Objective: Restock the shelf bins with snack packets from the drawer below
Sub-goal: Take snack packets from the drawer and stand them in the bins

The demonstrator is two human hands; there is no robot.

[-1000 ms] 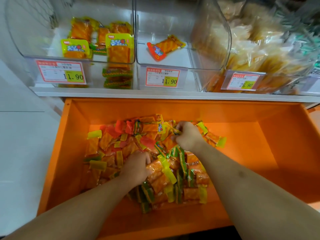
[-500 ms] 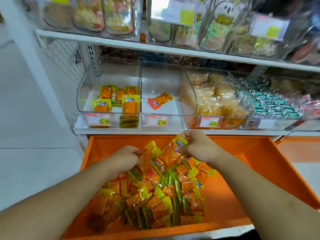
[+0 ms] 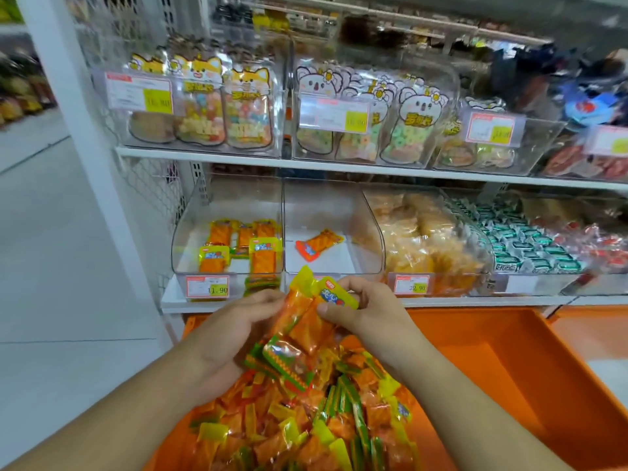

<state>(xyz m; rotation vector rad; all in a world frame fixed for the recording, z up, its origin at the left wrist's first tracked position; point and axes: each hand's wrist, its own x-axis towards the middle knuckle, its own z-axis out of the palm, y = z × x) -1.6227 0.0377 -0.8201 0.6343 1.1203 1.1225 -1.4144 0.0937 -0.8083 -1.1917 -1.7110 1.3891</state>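
**Both hands hold packets above the drawer's back edge**

The left hand and right hand together grip a bunch of orange, yellow-ended plastic snack packets, raised over the open orange drawer, just below the white shelf edge. More packets heap in the drawer. Directly above, the clear plastic middle bin holds one red-ended packet, with bare floor around it; the left clear bin holds several.
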